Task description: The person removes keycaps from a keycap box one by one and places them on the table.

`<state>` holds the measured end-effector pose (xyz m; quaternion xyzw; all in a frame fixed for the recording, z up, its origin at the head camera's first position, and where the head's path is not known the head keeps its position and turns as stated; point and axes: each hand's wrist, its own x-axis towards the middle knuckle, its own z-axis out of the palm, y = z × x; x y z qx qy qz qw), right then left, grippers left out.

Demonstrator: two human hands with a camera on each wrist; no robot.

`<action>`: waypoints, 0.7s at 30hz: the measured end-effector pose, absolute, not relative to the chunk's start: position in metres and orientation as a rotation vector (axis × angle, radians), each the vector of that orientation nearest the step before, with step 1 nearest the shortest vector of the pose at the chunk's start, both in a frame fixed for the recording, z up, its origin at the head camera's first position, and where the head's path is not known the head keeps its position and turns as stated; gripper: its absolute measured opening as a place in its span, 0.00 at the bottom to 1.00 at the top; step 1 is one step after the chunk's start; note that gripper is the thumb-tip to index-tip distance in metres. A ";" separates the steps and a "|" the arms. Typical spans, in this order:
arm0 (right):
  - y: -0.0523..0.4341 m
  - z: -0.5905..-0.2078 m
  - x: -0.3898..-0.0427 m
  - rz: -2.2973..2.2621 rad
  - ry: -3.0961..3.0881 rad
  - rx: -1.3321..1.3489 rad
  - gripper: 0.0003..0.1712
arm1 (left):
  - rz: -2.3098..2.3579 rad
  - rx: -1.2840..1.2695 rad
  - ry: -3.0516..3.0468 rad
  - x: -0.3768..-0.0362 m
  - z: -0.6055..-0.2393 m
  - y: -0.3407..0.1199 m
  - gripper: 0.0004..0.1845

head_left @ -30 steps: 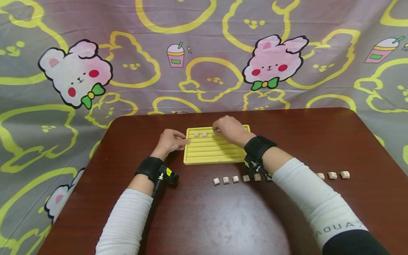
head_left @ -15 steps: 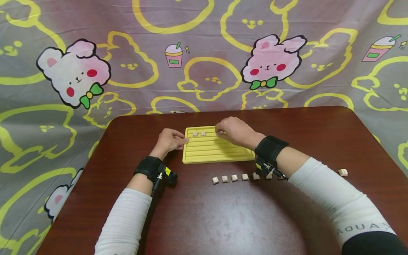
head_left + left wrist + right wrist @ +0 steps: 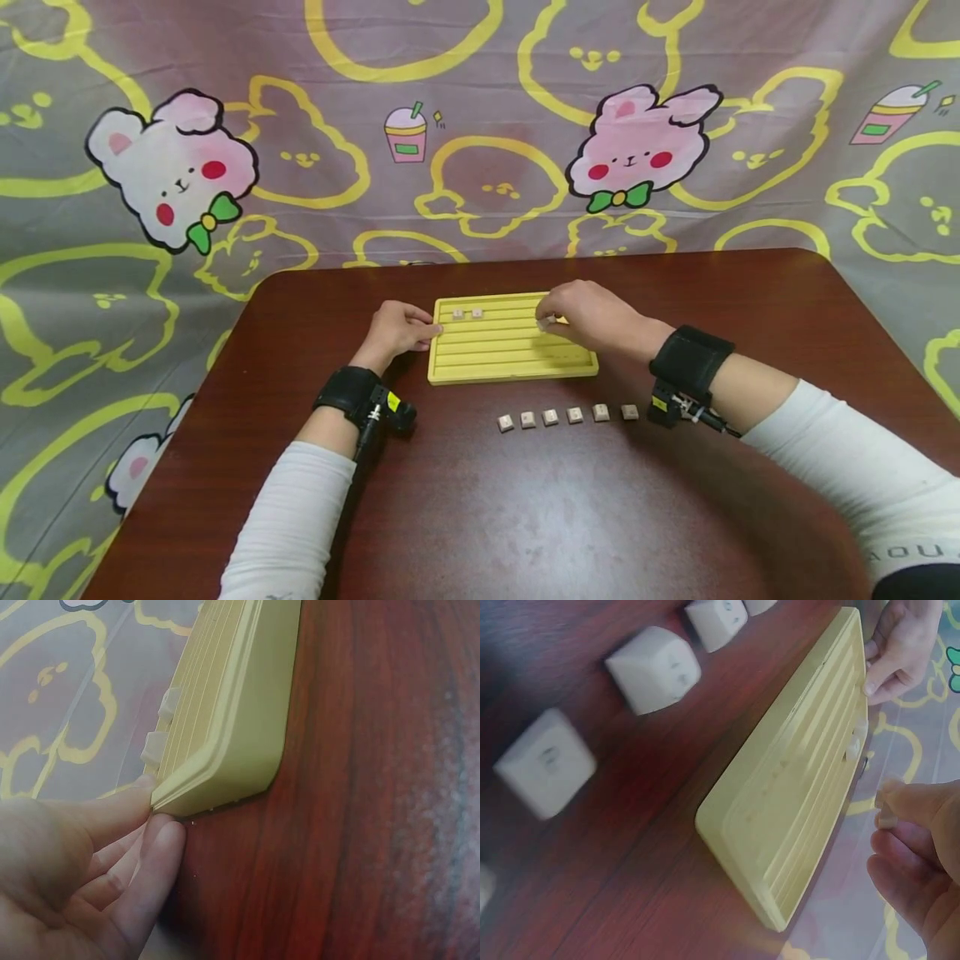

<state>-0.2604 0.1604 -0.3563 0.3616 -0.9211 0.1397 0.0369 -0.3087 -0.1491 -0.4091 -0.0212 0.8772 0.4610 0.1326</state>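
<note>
Rightward along the far groove went the right hand (image 3: 592, 318), which a second earlier had hovered beside the two keycaps already seated; it now held a small pale keycap (image 3: 887, 812) pinched between thumb and fingertips above the yellow grooved tray (image 3: 510, 358). Nearest the camera, a row of six loose keycaps (image 3: 566, 416) lay on the dark wooden table (image 3: 525, 517), just short of the right wrist. Beyond them sat the tray, its left edge steadied by the left hand (image 3: 396, 330), whose nearly straight fingers (image 3: 161, 840) pressed against the corner. Farther on, the two seated keycaps (image 3: 467, 313) stood in the far groove, left of the pinching fingers. A light pinch on so small a cap could let it slip and tumble across the ridges, and a nudge might shift the tray.
</note>
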 end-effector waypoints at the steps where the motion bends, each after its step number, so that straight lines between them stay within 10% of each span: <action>1: 0.163 -0.356 -0.258 0.428 -2.829 1.107 0.02 | 1.336 -0.060 2.544 -0.309 -0.409 -0.149 0.19; 21: 0.232 -0.344 -0.213 0.488 -2.873 0.961 0.12 | 1.359 -0.059 2.532 -0.310 -0.409 -0.149 0.17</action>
